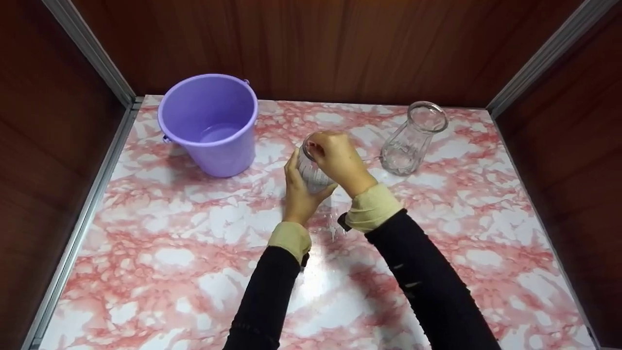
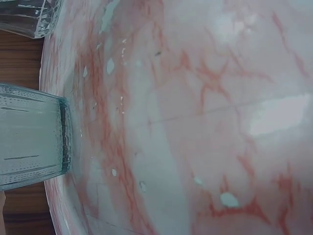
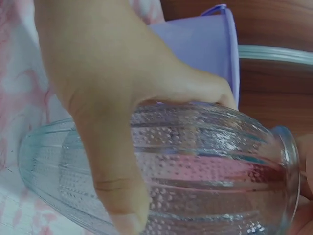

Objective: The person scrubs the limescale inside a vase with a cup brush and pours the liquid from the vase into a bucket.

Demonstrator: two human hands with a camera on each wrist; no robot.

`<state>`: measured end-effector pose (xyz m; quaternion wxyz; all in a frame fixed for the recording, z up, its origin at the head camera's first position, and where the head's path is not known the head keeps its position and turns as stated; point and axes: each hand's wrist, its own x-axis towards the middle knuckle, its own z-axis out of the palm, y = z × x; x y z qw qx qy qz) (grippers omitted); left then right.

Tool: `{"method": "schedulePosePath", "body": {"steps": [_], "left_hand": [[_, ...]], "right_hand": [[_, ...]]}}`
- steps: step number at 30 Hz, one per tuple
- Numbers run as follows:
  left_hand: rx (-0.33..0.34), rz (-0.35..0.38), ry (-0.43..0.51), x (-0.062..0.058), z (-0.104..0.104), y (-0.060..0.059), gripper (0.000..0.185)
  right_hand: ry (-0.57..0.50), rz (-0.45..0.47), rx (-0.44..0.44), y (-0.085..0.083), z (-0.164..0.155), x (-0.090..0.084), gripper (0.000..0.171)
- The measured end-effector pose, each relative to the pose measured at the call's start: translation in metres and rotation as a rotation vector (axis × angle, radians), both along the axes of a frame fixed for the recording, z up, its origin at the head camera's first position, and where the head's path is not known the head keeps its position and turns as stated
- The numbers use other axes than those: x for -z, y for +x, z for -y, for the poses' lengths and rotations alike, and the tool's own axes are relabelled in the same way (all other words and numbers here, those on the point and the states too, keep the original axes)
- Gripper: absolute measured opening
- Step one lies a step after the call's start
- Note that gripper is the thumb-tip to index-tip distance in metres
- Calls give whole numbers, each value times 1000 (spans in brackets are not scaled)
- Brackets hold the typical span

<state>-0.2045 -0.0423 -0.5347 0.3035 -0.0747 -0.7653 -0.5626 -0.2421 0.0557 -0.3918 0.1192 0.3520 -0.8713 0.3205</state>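
Observation:
A clear ribbed glass vase (image 1: 313, 177) with a dotted texture leans above the middle of the table. My left hand (image 1: 302, 194) grips its side; in the right wrist view, that thumb and fingers curl round the glass vase (image 3: 195, 166). At its mouth is my right hand (image 1: 338, 158), fingers bent down over and partly inside the rim. The fingertips are hidden, so whether they pinch anything cannot be told. A pinkish patch shows through the glass, either something inside or the tabletop behind. In the left wrist view the vase's base (image 2: 63, 137) appears at the left edge.
A purple bucket (image 1: 228, 153) stands at the back left. A second clear glass vase (image 1: 406, 150) with a wide rim stands upright at the back right. Water drops (image 1: 334, 228) lie on the red-and-white marbled table (image 1: 180, 291). Brown panels (image 1: 340, 53) enclose the back and sides.

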Motion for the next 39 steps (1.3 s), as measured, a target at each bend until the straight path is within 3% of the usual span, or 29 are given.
{"method": "schedulePosePath", "body": {"steps": [5,9,19,31,39], "left_hand": [[5,-2,-2,0,1,1,112],[7,-14,-10,0,2,0,112],[0,-29,-10,2,1,-1,113],[17,-21,-6,3,1,1,112],[17,5,-4,2,2,1,113]], "right_hand": [[10,-21,70,4,3,3,10],[25,-17,66,3,5,2,11],[95,63,50,1,4,-6,9],[96,199,138,-3,6,-11,11],[74,183,99,-4,5,-12,9]]}}
